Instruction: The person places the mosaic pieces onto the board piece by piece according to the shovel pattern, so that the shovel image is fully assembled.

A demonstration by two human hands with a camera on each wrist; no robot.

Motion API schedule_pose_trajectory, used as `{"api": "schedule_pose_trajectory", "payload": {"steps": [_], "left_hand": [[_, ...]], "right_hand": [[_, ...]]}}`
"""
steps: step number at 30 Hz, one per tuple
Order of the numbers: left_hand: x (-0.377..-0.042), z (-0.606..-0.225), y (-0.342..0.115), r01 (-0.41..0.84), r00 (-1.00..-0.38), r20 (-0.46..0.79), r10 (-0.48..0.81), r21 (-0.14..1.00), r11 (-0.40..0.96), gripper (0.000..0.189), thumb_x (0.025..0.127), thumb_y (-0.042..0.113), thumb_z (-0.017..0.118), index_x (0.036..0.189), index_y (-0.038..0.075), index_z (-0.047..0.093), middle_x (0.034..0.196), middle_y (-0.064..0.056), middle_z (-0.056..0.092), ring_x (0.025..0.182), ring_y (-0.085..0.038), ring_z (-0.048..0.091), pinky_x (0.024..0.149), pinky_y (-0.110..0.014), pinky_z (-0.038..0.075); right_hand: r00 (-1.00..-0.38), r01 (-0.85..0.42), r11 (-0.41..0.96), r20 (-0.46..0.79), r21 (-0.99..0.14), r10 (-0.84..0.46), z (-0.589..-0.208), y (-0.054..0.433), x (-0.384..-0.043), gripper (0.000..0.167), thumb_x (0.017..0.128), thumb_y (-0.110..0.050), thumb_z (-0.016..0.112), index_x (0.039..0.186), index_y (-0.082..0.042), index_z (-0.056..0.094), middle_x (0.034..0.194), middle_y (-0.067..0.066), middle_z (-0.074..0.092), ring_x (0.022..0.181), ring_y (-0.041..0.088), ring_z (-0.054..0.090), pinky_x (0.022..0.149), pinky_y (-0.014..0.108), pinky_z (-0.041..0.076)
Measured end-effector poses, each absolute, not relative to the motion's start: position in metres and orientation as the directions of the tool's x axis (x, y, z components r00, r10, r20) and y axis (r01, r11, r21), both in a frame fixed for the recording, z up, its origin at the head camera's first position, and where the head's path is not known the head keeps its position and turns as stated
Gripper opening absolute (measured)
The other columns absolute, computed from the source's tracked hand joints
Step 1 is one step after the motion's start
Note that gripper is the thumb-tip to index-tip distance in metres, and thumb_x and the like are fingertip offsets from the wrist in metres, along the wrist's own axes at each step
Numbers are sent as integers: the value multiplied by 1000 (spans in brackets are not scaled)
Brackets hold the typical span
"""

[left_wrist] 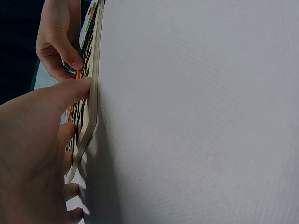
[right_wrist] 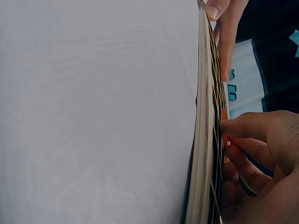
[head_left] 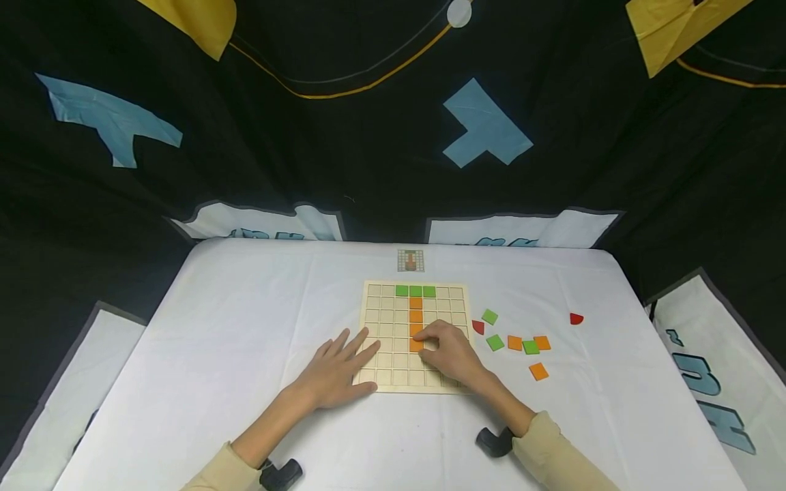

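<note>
A wooden grid board (head_left: 387, 380) lies on the white table. Three green square tiles (head_left: 415, 291) sit side by side in its top row. Below the middle one runs a column of several orange square tiles (head_left: 415, 316). My right hand (head_left: 451, 351) pinches the lowest orange tile (head_left: 415, 346) between thumb and index finger, at the board's surface; the right wrist view shows an orange edge (right_wrist: 224, 114) by the thumb. With fingers spread, my left hand (head_left: 338, 372) rests on the board's left side, its thumb (left_wrist: 77, 91) at the near edge.
Right of the board lie loose green tiles (head_left: 495, 342), orange tiles (head_left: 538, 372) and two red rounded pieces (head_left: 576, 318). A small picture card (head_left: 410, 260) with a grid pattern lies beyond the board. Dark cloth (head_left: 368, 170) hangs behind the table.
</note>
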State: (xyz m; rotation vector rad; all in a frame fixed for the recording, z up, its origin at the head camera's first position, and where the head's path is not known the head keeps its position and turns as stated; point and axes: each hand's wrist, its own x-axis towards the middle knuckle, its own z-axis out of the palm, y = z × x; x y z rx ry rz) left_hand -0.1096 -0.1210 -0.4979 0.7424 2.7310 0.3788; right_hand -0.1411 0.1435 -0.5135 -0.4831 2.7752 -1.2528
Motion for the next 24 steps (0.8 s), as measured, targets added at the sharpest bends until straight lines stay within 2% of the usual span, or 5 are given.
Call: {"api": "schedule_pose_trajectory", "payload": {"steps": [12, 20, 24], "left_hand": [[-109, -498, -121, 448, -829, -198, 523, 325, 833, 71, 98, 53, 55, 157, 20, 35, 165, -9, 18, 149, -42, 12, 115, -61, 16], [-109, -499, -121, 442, -832, -200, 518, 326, 836, 71, 97, 53, 56, 157, 20, 35, 165, -9, 18, 149, -41, 12, 115, -60, 16], [-109, -499, -120, 440, -832, -203, 516, 325, 837, 71, 97, 53, 56, 157, 20, 35, 165, -9, 18, 149, -41, 12, 115, -60, 15]], "right_hand": [[-951, -248, 609, 70, -753, -301, -513, 145, -140, 24, 79, -1, 76, 102, -8, 79, 101, -2, 68, 102, 20, 62, 91, 40, 50], [-964, -214, 571, 76, -793, -256, -510, 159, -140, 22, 84, -9, 77, 106, -12, 77, 106, -6, 68, 99, 14, 63, 88, 37, 51], [-971, -209, 565, 100, -798, -219, -504, 172, -139, 23, 85, -9, 77, 109, -10, 77, 108, -3, 69, 96, 17, 65, 85, 38, 54]]}}
